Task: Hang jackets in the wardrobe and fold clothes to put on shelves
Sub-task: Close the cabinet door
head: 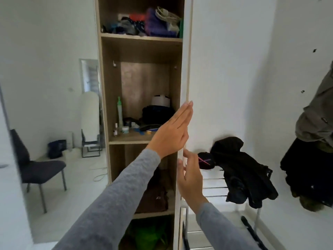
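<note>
**Both hands on wardrobe door edge, jackets off to the right**

- Wardrobe [103, 87] stands open, dead centre. Its white door [187, 60] is seen edge-on, running 12 to 6 through the frame.
- Left hand [171, 134]: flat, fingers [187, 112] straight and together, laid against the door's edge. It holds nothing.
- Right hand [191, 177]: at 5 o'clock of the left, lower on the same edge. The thumb is on the near side and the fingers only slightly bent on the far side. Cannot tell if it actually pinches the door.
- Both sleeves are grey.
- Black jacket [241, 170]: at 4 o'clock, draped over a metal drying rack [212, 188], well apart from the wardrobe opening. A small black item with pink lines [206, 160] sits on the rack just left of it.
- Olive jacket [315, 114]: at 3 o'clock on the frame edge, hanging against the wall above a dark garment.
- Top shelf, 12 o'clock: a loose pile of clothes [144, 24], purple, red and dark pieces.
- Middle shelf [129, 138]: dark folded clothes [156, 114] at the back right, a tall green-capped bottle [119, 112] at the left, small jars near it.
- Lower shelves, 6 o'clock: a brown garment [155, 199], with something bright green [147, 235] below it.
- Dark chair [39, 170] at 8 o'clock on the white floor.
</note>
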Demonstrator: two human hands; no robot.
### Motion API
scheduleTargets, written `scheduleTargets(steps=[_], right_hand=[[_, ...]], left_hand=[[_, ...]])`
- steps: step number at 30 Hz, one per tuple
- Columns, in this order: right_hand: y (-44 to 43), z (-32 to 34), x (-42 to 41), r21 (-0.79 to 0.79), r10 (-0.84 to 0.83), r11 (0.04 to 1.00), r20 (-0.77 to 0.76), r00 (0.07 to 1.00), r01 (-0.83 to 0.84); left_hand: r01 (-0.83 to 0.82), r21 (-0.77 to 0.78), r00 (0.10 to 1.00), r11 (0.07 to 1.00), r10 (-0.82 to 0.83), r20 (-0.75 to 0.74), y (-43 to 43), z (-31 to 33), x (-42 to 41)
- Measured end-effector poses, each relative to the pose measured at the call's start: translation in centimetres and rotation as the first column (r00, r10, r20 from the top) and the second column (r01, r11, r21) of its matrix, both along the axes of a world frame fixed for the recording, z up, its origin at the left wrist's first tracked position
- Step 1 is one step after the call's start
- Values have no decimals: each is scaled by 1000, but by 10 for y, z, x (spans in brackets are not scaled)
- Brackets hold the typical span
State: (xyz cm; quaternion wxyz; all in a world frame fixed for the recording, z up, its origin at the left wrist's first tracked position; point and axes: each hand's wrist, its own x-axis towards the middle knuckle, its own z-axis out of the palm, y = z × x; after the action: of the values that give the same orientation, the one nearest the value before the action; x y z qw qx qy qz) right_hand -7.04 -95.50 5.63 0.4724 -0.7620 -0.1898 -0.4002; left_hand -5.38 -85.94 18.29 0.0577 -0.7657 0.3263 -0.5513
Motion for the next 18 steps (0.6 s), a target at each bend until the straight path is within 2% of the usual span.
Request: scheduleTargets(steps=[3, 8, 13, 18], right_hand=[[36, 1, 4, -38, 53, 998, 25, 998, -52], [91, -2, 16, -131, 156, 979, 15, 988, -153], [141, -2, 49, -212, 213, 957, 42, 976, -199], [176, 5, 102, -212, 178, 965, 97, 979, -154]], left_hand=[[-70, -80, 998, 994, 70, -9, 35, 2, -4], [-384, -51, 912, 922, 387, 135, 98, 1, -2], [-439, -126, 881, 890, 453, 135, 153, -3, 19], [-392, -169, 912, 904, 406, 60, 201, -5, 52]])
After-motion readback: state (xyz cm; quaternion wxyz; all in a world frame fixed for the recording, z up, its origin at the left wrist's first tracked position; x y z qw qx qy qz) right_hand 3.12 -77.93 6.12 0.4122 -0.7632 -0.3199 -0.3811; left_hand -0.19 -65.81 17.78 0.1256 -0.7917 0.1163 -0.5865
